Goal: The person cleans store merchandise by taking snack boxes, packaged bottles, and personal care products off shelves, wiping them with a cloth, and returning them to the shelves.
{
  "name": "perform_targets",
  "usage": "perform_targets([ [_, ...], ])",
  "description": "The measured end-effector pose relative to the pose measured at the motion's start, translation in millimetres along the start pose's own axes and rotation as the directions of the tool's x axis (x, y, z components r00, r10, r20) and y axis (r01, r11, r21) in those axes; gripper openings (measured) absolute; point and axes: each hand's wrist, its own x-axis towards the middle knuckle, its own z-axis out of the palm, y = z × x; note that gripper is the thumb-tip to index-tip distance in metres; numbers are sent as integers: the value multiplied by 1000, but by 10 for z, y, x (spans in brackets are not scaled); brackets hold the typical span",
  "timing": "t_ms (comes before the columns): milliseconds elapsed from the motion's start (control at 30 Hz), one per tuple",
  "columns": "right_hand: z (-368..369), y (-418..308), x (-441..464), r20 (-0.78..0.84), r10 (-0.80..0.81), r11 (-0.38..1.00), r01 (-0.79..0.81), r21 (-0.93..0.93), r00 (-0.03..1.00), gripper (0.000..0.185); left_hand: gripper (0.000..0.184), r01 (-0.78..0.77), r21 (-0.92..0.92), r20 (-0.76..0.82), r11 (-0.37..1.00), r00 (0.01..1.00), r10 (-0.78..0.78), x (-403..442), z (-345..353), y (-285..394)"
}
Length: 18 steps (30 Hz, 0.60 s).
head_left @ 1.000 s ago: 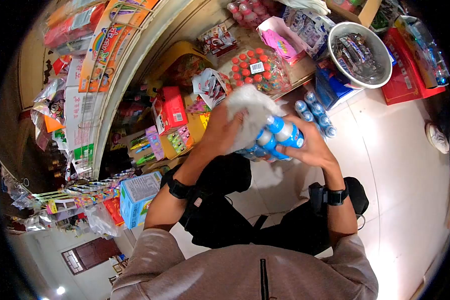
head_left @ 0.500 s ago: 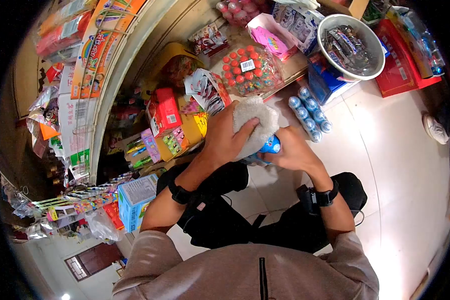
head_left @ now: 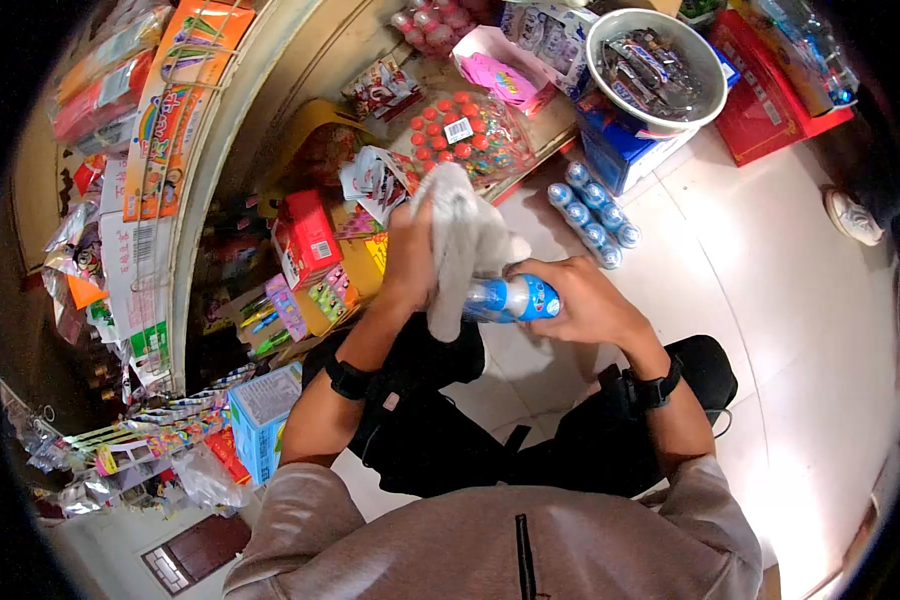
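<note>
My left hand (head_left: 407, 262) is closed on a whitish cloth (head_left: 458, 222), which hangs in folds over its fingers. My right hand (head_left: 592, 302) grips one end of a clear plastic bottle (head_left: 515, 298) with a blue and white label. The bottle lies almost level between my hands, and its left end passes close behind the cloth; whether they touch I cannot tell. Just beyond, several blue-and-white bottles (head_left: 594, 214) stand grouped on the tiled floor.
Ahead, a low shelf holds a bag of red-topped candies (head_left: 470, 140) and a red box (head_left: 308, 240). A white bucket of wrapped bars (head_left: 656, 75) rests on a blue box (head_left: 625, 150). Someone's shoe (head_left: 852, 217) shows at right; a blue carton (head_left: 263, 418) is at left.
The cloth has come off the bottle's near side and moved left with my left hand, showing more of the bottle. The view has shifted slightly, so the surroundings sit further left.
</note>
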Motion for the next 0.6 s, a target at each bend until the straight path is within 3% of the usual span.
perform_targets([
  [33,13,43,-37,4,-12,1000,12,20,1000,41,43,249,-386,58,888,967,-246,13,42,90],
  [67,30,54,-80,-2,4,1000,-4,14,1000,41,45,243,-504,133,829,970,-204,75,-22,81],
  [100,39,69,-127,6,47,999,-47,-21,999,42,45,251,-509,153,823,968,-201,93,-63,141],
  [167,117,157,-260,4,112,991,-112,-71,994,43,35,171,-723,56,669,980,-190,143,-121,364],
  [233,322,347,-412,-107,288,899,-307,-312,952,45,37,184,-844,74,504,971,-229,255,-211,418],
  [267,419,468,-473,-109,298,894,-317,-316,948,45,37,181,-845,143,504,983,-113,260,-306,340],
  [333,579,602,-555,-300,363,815,-457,-358,882,48,38,190,-842,129,505,980,-153,194,-315,443],
  [367,642,673,-574,-295,372,811,-462,-358,880,48,39,191,-834,107,518,976,-187,155,-329,496],
  [433,708,776,-547,-464,403,790,-556,-258,789,49,41,189,-821,75,539,971,-226,90,-341,509],
  [500,835,923,-503,-487,450,787,-590,-181,749,51,43,182,-817,67,548,972,-225,32,-374,501],
  [567,980,1132,-469,-626,88,874,-362,-325,775,55,43,175,-809,15,562,960,-279,-4,-402,508],
  [600,1056,1209,-471,-622,105,866,-379,-327,776,56,44,142,-797,-38,587,958,-283,-13,-414,508],
])
